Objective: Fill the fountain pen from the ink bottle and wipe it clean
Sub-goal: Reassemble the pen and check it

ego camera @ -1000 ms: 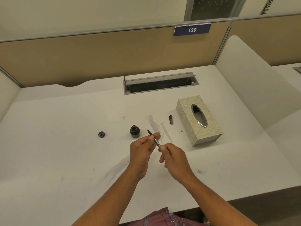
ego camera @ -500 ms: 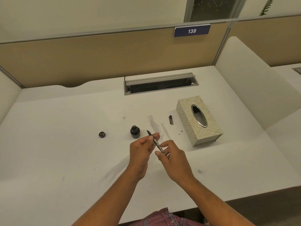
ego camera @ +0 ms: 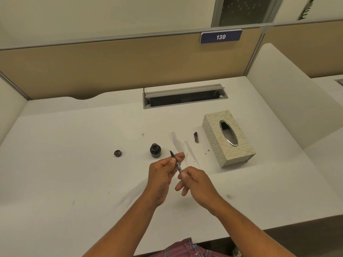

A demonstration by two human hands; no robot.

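A thin dark fountain pen [ego camera: 176, 162] is held above the white desk [ego camera: 74, 173], nib pointing up and away. My left hand [ego camera: 162, 175] pinches its front part just below the nib. My right hand [ego camera: 196, 182] grips the rear end between thumb and fingers. The open ink bottle [ego camera: 155, 150] stands just left of the nib. Its round cap [ego camera: 118, 153] lies further left on the desk. A dark pen cap [ego camera: 196, 137] lies beside the tissue box [ego camera: 228, 138].
A cable slot [ego camera: 184, 97] is set into the desk at the back. A divider panel [ego camera: 130, 67] closes the far side, and a white side partition [ego camera: 289, 101] stands at the right. Small ink specks [ego camera: 207, 152] mark the desk near the tissue box.
My right hand has shifted slightly along the pen's rear end, its fingers turning. The left hand and the pen stay almost where they were.
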